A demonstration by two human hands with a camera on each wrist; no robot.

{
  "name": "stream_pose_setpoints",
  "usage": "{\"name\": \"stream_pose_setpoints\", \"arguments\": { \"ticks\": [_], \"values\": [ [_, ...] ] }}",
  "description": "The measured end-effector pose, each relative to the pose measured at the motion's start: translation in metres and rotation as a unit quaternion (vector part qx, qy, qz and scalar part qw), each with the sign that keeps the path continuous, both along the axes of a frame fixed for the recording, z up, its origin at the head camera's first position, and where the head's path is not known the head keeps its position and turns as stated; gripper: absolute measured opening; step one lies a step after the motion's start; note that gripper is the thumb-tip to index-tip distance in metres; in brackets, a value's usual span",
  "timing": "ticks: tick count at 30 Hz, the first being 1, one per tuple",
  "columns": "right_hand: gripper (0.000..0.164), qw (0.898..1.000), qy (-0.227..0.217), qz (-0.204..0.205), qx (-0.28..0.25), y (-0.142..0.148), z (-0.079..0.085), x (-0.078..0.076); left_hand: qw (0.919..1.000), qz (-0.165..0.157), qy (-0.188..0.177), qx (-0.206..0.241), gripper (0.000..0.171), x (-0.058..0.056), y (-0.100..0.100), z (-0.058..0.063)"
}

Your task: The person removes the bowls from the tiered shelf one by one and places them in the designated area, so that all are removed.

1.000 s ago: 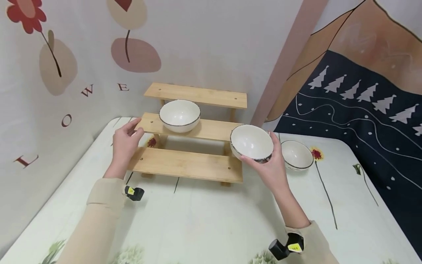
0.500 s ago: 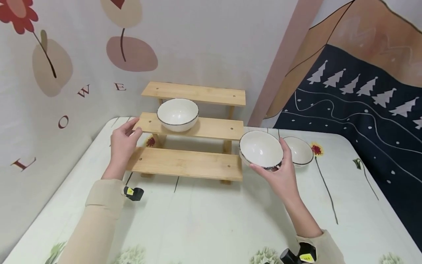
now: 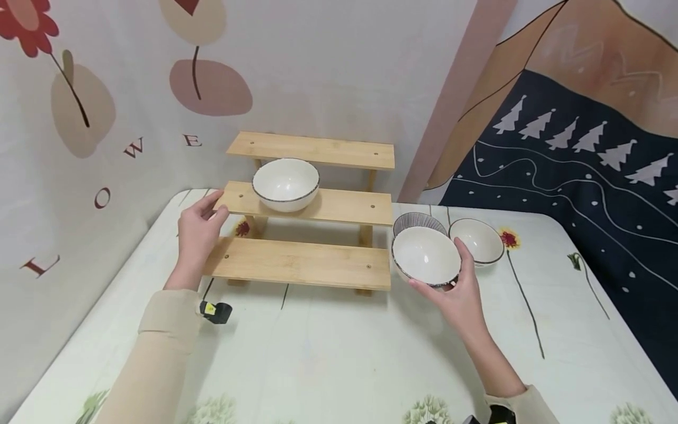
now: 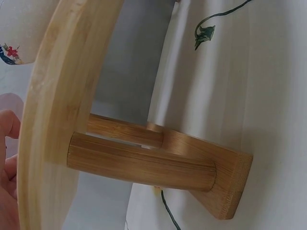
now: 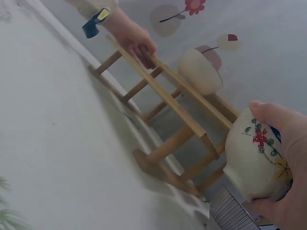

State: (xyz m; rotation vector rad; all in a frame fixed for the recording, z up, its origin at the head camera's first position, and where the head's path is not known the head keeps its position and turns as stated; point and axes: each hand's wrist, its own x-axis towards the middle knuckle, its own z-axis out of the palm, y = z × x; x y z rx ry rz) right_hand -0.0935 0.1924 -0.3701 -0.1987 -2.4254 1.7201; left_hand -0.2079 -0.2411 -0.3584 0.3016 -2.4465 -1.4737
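My right hand [image 3: 459,300] grips a white bowl [image 3: 426,256] with a dark rim, tilted, just right of the wooden three-tier shelf [image 3: 339,205]. Painted red and yellow flowers show on the outside of this bowl [image 5: 254,148] in the right wrist view, with thumb and fingers around it. My left hand [image 3: 196,232] grips the left end of the middle board, its fingers curled at the board in the right wrist view. A second white bowl [image 3: 286,185] stands on the middle board, left of centre.
A grey striped bowl [image 3: 418,221] is on the table behind the held bowl, partly hidden by it. To its right stands another white bowl [image 3: 477,240] with a dark rim. A printed cloth wall [image 3: 328,76] rises close behind the shelf.
My right hand has carried its bowl rightward and nearer to me, off the shelf's right end. The striped bowl behind it has come into view. My left hand stays at the board.
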Motion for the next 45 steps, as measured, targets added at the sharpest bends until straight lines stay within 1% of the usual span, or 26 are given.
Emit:
{"name": "stream_pose_setpoints", "arguments": {
  "ticks": [6, 15, 24, 33, 38, 45],
  "values": [
    [0.111, 1.000, -0.006, 0.000, 0.011, 0.006, -0.010, 0.006, 1.0000, 0.002, 0.003, 0.005, 0.050, 0.001, 0.001, 0.000],
    [0.108, 1.000, 0.003, 0.010, 0.013, 0.009, -0.021, 0.010, 1.0000, 0.002, 0.007, 0.005, 0.050, 0.002, 0.002, 0.001],
    [0.111, 0.999, -0.022, 0.035, 0.001, 0.014, -0.031, 0.013, 0.9999, 0.006, 0.005, 0.010, 0.050, 0.003, 0.003, 0.002],
    [0.109, 0.998, -0.025, 0.053, 0.036, 0.020, -0.040, 0.015, 0.9998, 0.005, 0.013, 0.012, 0.049, 0.002, 0.003, 0.002],
    [0.109, 0.997, -0.032, 0.061, 0.045, 0.023, -0.047, 0.016, 0.9999, 0.004, 0.011, 0.012, 0.049, 0.002, 0.003, 0.001],
    [0.111, 0.994, -0.048, 0.089, 0.049, 0.031, -0.048, 0.018, 1.0000, 0.004, 0.006, 0.006, 0.049, -0.001, 0.001, 0.000]
  ]
}}
